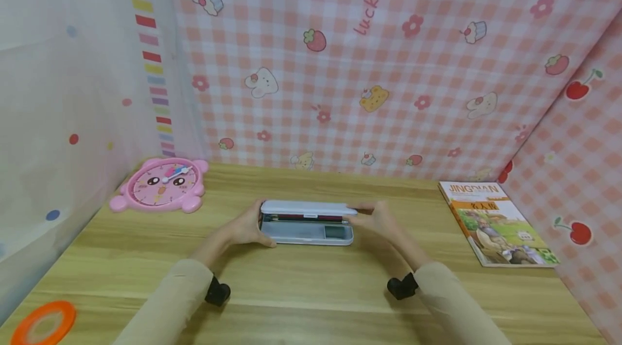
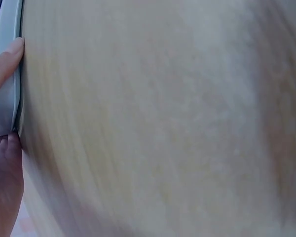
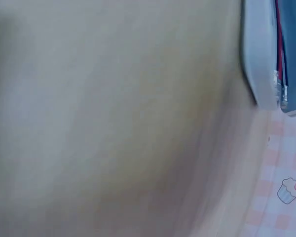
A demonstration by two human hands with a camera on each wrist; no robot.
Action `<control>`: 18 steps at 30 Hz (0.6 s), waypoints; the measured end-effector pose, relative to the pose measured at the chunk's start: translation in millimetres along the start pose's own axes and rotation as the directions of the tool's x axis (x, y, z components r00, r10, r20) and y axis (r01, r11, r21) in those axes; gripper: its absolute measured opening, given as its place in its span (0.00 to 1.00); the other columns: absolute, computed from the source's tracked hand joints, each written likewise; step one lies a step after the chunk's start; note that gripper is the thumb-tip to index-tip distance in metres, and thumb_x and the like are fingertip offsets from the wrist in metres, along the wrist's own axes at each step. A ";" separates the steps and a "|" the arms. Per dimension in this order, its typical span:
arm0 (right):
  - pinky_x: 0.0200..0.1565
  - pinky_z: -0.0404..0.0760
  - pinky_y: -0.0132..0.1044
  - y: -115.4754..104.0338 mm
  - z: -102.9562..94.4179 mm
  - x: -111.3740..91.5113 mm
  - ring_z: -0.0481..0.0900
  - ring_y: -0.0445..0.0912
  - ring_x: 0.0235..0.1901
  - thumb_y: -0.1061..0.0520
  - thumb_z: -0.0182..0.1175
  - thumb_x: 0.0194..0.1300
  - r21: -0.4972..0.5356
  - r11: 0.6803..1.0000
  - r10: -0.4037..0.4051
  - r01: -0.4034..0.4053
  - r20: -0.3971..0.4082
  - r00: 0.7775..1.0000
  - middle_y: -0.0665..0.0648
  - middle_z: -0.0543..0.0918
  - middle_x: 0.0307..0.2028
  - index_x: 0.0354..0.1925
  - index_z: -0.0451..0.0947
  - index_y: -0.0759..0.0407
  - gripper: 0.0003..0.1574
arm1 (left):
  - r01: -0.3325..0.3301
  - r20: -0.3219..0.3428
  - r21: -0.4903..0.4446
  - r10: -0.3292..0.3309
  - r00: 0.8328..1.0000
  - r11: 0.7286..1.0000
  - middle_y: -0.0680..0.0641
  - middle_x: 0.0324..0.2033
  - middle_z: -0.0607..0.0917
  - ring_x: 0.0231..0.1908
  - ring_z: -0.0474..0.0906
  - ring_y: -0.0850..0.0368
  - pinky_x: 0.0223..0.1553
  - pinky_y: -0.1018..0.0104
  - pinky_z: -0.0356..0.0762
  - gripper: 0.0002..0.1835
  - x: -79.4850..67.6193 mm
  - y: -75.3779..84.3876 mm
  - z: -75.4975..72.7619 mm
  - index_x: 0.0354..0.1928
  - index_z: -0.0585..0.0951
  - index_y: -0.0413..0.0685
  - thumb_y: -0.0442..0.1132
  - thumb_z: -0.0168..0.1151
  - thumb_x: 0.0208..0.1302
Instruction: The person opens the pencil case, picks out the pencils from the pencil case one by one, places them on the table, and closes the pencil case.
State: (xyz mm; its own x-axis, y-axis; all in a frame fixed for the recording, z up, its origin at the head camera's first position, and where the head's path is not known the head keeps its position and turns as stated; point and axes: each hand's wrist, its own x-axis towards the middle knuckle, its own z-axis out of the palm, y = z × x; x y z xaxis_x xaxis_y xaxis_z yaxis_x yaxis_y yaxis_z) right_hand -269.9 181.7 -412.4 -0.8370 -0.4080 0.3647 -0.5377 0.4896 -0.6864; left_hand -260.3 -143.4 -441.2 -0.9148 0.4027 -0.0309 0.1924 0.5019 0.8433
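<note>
A pale metal pencil case (image 1: 296,231) lies on the table with its hinged lid (image 1: 291,207) partly raised. Pencils (image 1: 286,218) run along its back side, and a dark rectangular piece (image 1: 335,232) sits at the right inside. My left hand (image 1: 245,225) grips the case's left end, thumb at the front corner. In the left wrist view that thumb (image 2: 7,61) presses the case's side, other fingers at its end. My right hand (image 1: 376,220) pinches the lid's right end. The right wrist view shows the case (image 3: 261,54) with pencil ends inside; that hand is almost wholly out of frame.
A pink toy clock (image 1: 162,185) lies at the back left of the wooden table (image 1: 301,291). A magazine (image 1: 505,226) lies at the right, and an orange ring (image 1: 65,315) at the front left. Patterned cloth walls (image 1: 340,69) stand behind and at both sides.
</note>
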 end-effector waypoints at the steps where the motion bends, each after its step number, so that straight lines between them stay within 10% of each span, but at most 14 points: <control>1: 0.38 0.83 0.36 0.1 -0.2 2.3 0.84 0.53 0.37 0.56 0.68 0.51 0.031 0.997 0.073 -0.072 -0.020 0.997 0.65 0.85 0.36 0.40 0.83 0.66 0.18 | 0.006 0.005 -0.018 -0.006 1.000 1.000 0.32 0.58 0.67 0.59 0.65 0.40 0.63 0.49 0.61 0.60 -0.2 0.5 -0.1 0.65 0.46 0.31 0.34 0.78 0.34; 7: 0.44 0.82 0.41 2.4 0.1 20.5 0.83 0.52 0.43 0.43 0.65 0.52 0.163 0.926 0.359 -0.339 -0.114 0.926 0.64 0.84 0.41 0.43 0.82 0.64 0.29 | 0.010 0.016 -0.065 -0.009 1.000 0.998 0.30 0.63 0.57 0.66 0.52 0.36 0.68 0.49 0.50 0.64 0.8 -0.3 -1.1 0.67 0.40 0.31 0.33 0.77 0.34; 13: 0.39 0.83 0.38 8.8 4.1 33.2 0.85 0.49 0.34 0.48 0.64 0.55 0.470 0.845 0.384 -0.255 -0.202 0.901 0.69 0.83 0.39 0.41 0.81 0.72 0.27 | 0.012 0.025 -0.073 -0.010 1.000 0.997 0.29 0.63 0.58 0.66 0.54 0.35 0.67 0.48 0.52 0.63 1.3 -0.5 -2.1 0.66 0.39 0.30 0.32 0.77 0.35; 18: 0.39 0.82 0.41 30.1 10.4 41.4 0.85 0.51 0.34 0.52 0.61 0.59 0.527 0.813 0.414 -0.247 -0.224 0.882 0.69 0.83 0.38 0.42 0.79 0.73 0.24 | -0.003 0.031 -0.104 0.006 0.999 0.995 0.29 0.62 0.59 0.65 0.54 0.35 0.67 0.48 0.52 0.60 0.2 1.6 -1.6 0.65 0.43 0.28 0.30 0.76 0.35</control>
State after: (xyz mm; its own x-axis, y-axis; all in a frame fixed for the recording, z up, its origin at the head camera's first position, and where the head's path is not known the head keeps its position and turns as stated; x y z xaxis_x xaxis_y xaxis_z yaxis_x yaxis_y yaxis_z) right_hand -319.7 171.5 -424.5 -0.9838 0.0158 0.1788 -0.1766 0.0927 -0.9799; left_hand -260.7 -143.7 -439.0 -0.9021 0.4294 -0.0422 0.1572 0.4180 0.8947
